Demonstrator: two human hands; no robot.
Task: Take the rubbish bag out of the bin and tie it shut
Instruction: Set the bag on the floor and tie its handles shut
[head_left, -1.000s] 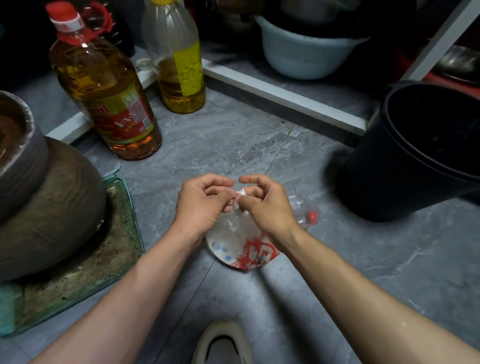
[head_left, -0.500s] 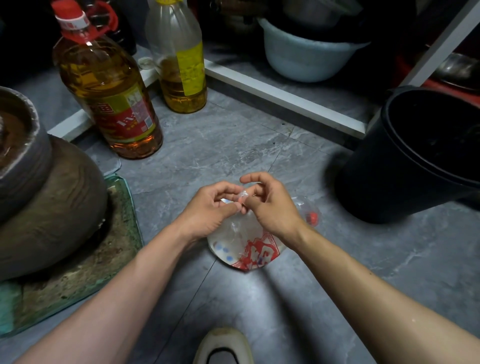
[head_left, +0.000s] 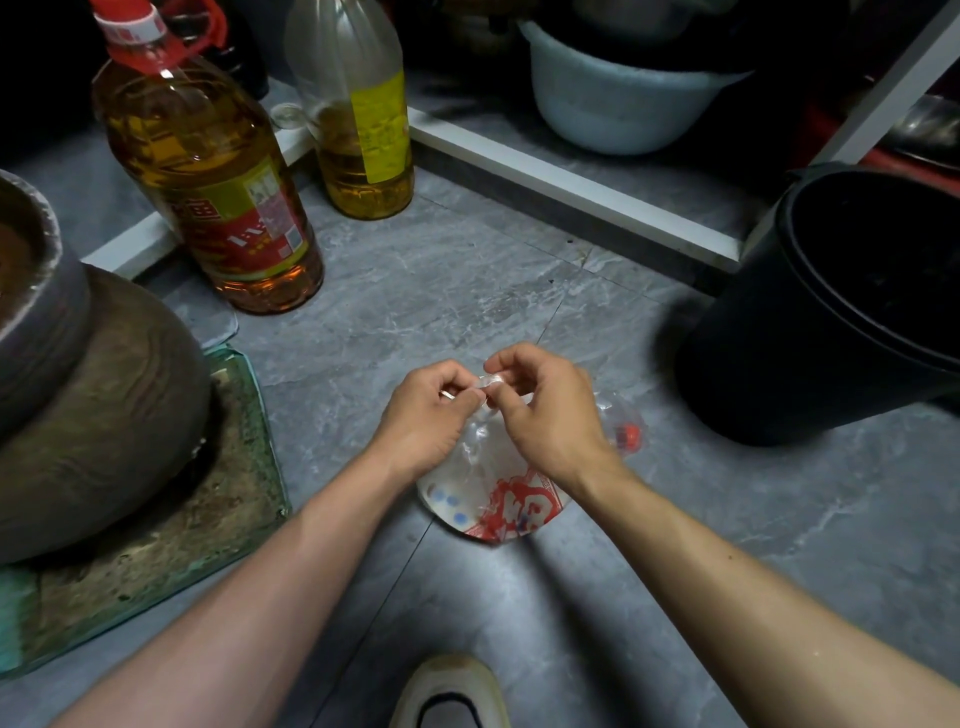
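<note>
A clear plastic rubbish bag (head_left: 470, 480) lies on the grey tile floor in the middle of the view. Through it show a white and red printed wrapper and, at its right end, a red bottle cap (head_left: 627, 435). My left hand (head_left: 428, 413) and my right hand (head_left: 545, 410) meet above the bag, and both pinch its twisted clear top between thumb and fingers. The black bin (head_left: 810, 332) stands to the right, tipped toward me, and its inside looks dark and bare.
Two oil bottles (head_left: 218, 192) (head_left: 358, 119) stand at the back left. A large brown clay jar (head_left: 88, 395) sits on a dirty glass sheet (head_left: 171, 545) at the left. A white frame bar (head_left: 571, 189) and a pale basin (head_left: 613, 98) are behind. My shoe (head_left: 452, 693) is at the bottom edge.
My hands have kept working the bag's top; the fingers of both have closed in tighter on the twisted plastic. The bag and the bin have stayed where they were.
</note>
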